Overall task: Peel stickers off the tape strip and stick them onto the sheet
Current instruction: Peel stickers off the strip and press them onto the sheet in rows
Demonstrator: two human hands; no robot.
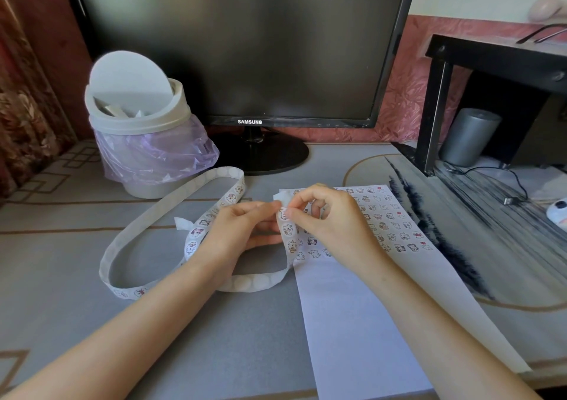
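Your left hand (pixel 242 228) grips the free end of the tape strip (pixel 254 282), holding it upright over the near left corner of the sticker rows. Your right hand (pixel 331 215) meets it from the other side, with thumb and forefinger fingers (pixel 294 212) pinched on the edge of the top sticker (pixel 283 213) and the remaining fingers loosely curled. Whether the sticker's edge has lifted from the backing is too small to tell. To do this step well, hold the backing taut with the left pinch close below the sticker, bend the backing away from you so the rim springs up, then draw the sticker off slowly at a low angle so it neither tears nor curls onto itself. The sheet (pixel 352 307) lies directly beneath and to the right of your fingers. Its far part is filled with rows of stickers (pixel 389 215) and the near part is bare, so the next free spot is likely just below the lowest row, a short drop from the fingers. The rest of the strip loops across the surface (pixel 76 277) to the left of your fingers and passes under your left forearm, so a sharp tug could drag it or twist it. Beyond the left fingers stands a lined waste bin (pixel 138 117), behind both hands a Samsung monitor (pixel 245 47), and far right a black stand (pixel 435 108) with a cable (pixel 509 182). None of these is near enough to hinder you.
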